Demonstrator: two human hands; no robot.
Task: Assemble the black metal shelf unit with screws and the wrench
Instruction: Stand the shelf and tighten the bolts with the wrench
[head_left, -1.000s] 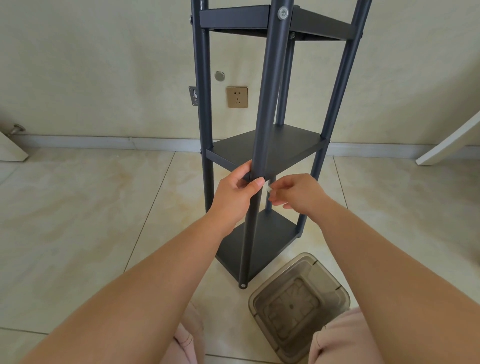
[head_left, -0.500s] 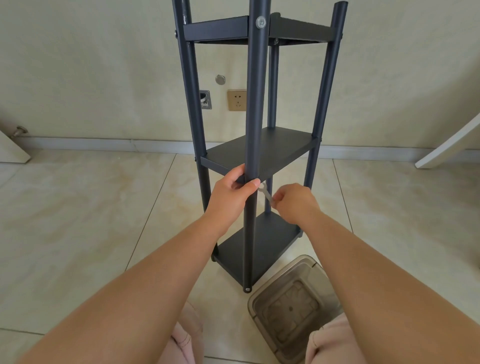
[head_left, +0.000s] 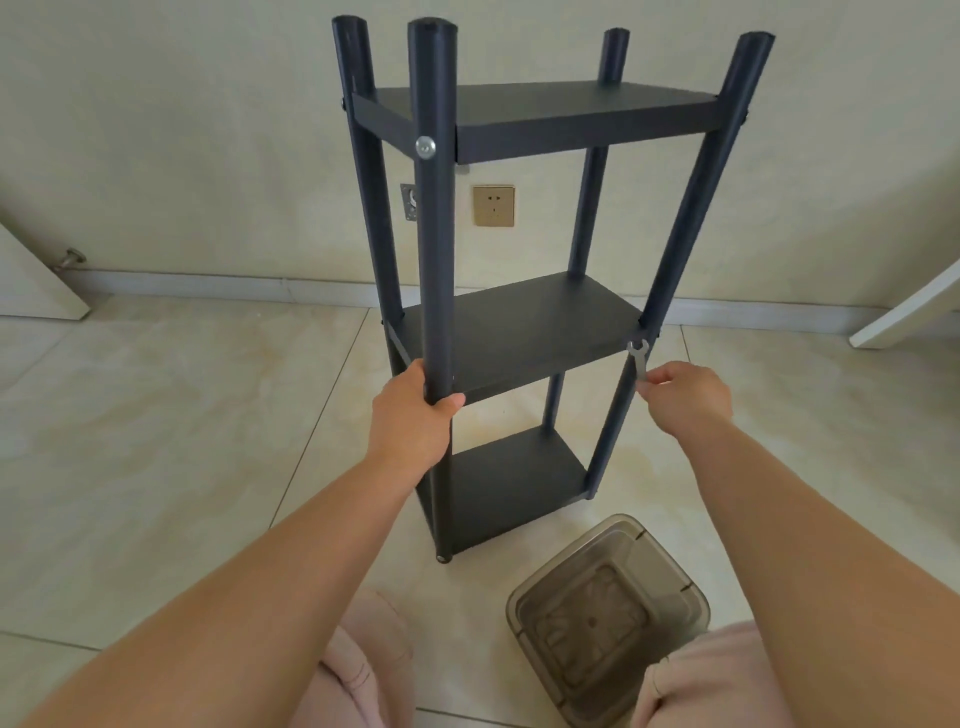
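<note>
The black metal shelf unit (head_left: 519, 327) stands upright on the tiled floor with three shelves between four round posts. My left hand (head_left: 413, 415) is wrapped around the near left post at the middle shelf's height. My right hand (head_left: 685, 397) pinches a small silver wrench (head_left: 638, 358). The wrench's open jaw sits at the joint of the near right post and the middle shelf. A silver screw head (head_left: 425, 147) shows on the near left post at the top shelf.
A smoky translucent plastic box (head_left: 608, 618) lies on the floor just in front of the shelf, between my knees. The wall with a socket (head_left: 493, 206) is close behind. A white board (head_left: 909, 312) leans at the right, another white panel (head_left: 31, 291) at the left.
The shelf has been turned, so its wide side now faces me. My right hand moved with the wrench from the near left post out to the near right post. My left hand kept its grip.
</note>
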